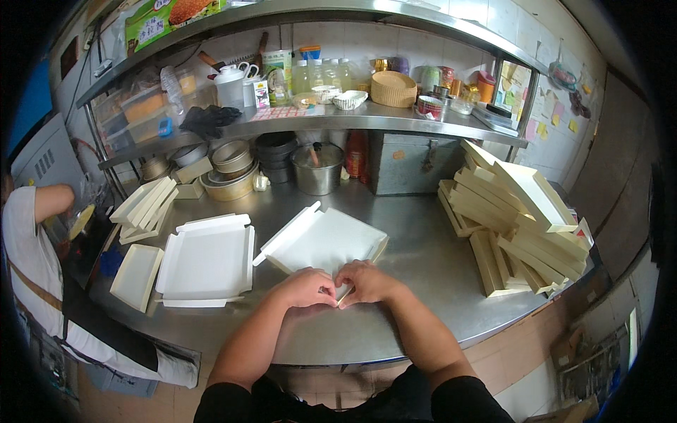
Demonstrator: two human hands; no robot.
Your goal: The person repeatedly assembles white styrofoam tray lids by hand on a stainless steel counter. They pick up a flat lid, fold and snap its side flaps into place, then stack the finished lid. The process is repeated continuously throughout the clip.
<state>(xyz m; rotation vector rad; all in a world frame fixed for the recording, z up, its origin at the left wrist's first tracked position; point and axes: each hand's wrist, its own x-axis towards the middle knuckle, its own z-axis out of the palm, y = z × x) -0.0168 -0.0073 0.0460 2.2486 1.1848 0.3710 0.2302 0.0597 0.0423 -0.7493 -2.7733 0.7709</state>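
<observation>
A partly folded cardboard box (328,240), white inside and cream outside, lies turned at an angle on the steel worktop in front of me. At its near corner, my left hand (308,287) and my right hand (367,282) meet with fingers bent and pinched on the cardboard edges. Sides stand up along the near and right edges, while a flap at the far left is still splayed outward. Left of it, a white cardboard sheet (206,255) lies with its flaps spread. A shallow cream box (137,276) sits beyond that sheet's left edge.
Folded boxes (525,222) are heaped at the worktop's right end, and a smaller stack (144,206) stands at the left. Pots (317,169), steamers and a grey metal chest (409,166) line the back under a loaded shelf (303,121). Another person (49,275) stands at the far left.
</observation>
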